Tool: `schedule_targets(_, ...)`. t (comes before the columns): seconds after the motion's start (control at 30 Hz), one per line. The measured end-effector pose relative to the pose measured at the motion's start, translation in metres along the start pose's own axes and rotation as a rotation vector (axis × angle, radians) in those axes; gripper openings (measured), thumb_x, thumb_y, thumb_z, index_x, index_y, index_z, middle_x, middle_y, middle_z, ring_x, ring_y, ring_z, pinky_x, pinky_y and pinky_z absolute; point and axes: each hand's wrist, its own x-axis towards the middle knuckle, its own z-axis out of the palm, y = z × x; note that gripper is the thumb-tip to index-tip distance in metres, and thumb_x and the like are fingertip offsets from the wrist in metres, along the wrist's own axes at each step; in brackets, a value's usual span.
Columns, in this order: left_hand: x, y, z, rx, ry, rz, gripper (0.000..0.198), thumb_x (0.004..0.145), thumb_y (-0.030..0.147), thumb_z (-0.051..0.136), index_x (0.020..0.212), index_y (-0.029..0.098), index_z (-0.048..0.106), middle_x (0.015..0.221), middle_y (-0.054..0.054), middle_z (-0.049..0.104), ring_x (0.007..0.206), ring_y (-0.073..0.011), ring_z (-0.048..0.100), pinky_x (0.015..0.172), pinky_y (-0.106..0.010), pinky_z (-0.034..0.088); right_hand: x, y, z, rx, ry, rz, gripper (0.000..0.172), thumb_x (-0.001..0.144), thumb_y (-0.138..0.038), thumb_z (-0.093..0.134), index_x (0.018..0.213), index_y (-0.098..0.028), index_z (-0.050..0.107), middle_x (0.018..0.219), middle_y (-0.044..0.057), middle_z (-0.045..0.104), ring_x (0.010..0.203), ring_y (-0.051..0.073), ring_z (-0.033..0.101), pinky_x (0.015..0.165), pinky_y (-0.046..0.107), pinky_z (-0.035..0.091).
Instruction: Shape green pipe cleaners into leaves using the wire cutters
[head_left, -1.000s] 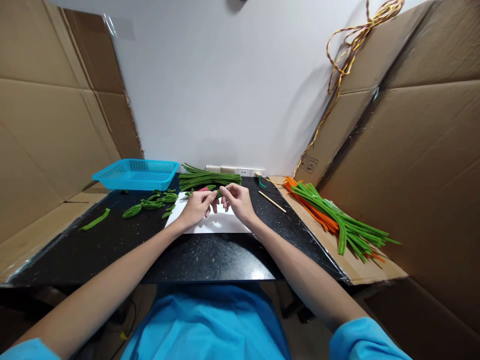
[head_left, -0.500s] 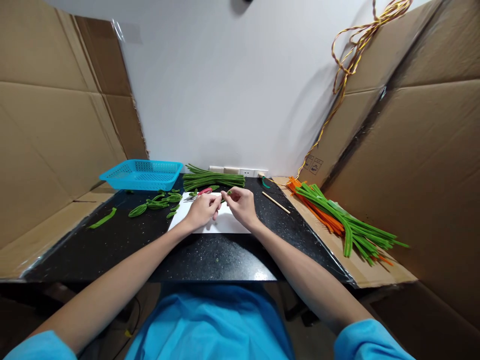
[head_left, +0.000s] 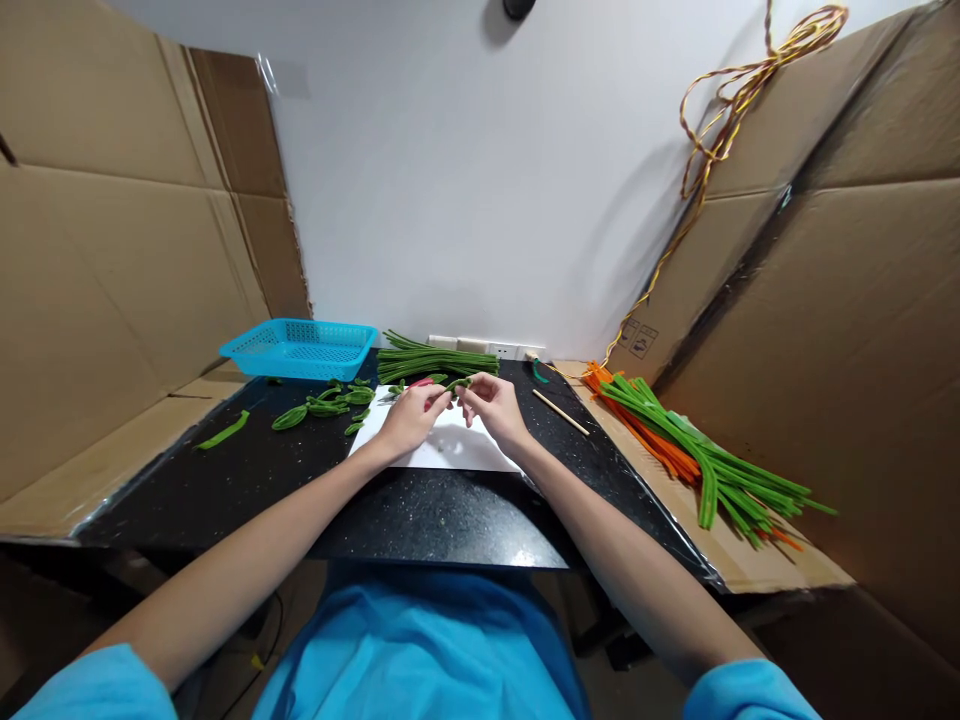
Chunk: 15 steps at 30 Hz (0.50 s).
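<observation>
My left hand [head_left: 411,415] and my right hand [head_left: 493,405] meet over a white sheet [head_left: 442,450] on the black table [head_left: 390,510]. Both pinch a short green pipe cleaner piece [head_left: 455,385] between their fingertips, fingers closed on it. Just behind the hands lies a bundle of dark green pipe cleaners [head_left: 435,360]. Red-handled scissors [head_left: 417,384] lie partly hidden behind my left hand. Several bent green leaf-shaped pieces [head_left: 322,407] lie left of the sheet.
A blue plastic basket [head_left: 300,348] stands at the back left. One light green piece [head_left: 223,431] lies at the table's left edge. A wooden stick [head_left: 561,411] lies right of the hands. Green and orange pipe cleaners [head_left: 697,455] are heaped on cardboard at right.
Both hands stay together over the sheet and have worked the small green piece between the fingertips. The camera has shifted slightly, so the scene sits further right.
</observation>
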Motion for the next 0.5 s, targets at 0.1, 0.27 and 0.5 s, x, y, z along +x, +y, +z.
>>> schedule_targets(0.1,0.0008,-0.0004,0.0007,-0.026,-0.031,-0.006,0.041,0.099,0.049,0.052,0.076,0.018,0.066,0.079,-0.006,0.070,0.075,-0.0211,0.063,0.074,-0.032,0.044,-0.0001,0.0024,0.0013,-0.018,-0.003,-0.009,0.048,0.078,-0.063,0.083,0.080,-0.022,0.060,0.057,-0.003,0.064,0.043,0.014,0.057,0.047,0.028,0.047)
schedule_targets(0.27,0.0026,0.0028,0.0014,-0.117,-0.114,-0.021,0.047,0.096,0.056,0.051,0.069,0.019,0.060,0.068,-0.004,0.063,0.065,-0.0181,0.058,0.064,-0.029,0.044,-0.0022,0.0011,0.0025,-0.103,-0.023,-0.029,0.050,0.083,-0.066,0.076,0.072,-0.023,0.054,0.054,-0.002,0.063,0.043,0.013,0.055,0.049,0.028,0.046)
schedule_targets(0.5,0.0026,0.0024,0.0010,-0.213,-0.195,-0.110,0.045,0.090,0.054,0.060,0.064,0.018,0.063,0.059,-0.003,0.063,0.058,-0.0161,0.055,0.061,-0.027,0.043,-0.0092,-0.0031,0.0040,-0.369,0.034,-0.142,0.048,0.090,-0.056,0.068,0.058,-0.023,0.052,0.050,-0.001,0.057,0.045,0.014,0.049,0.046,0.027,0.036)
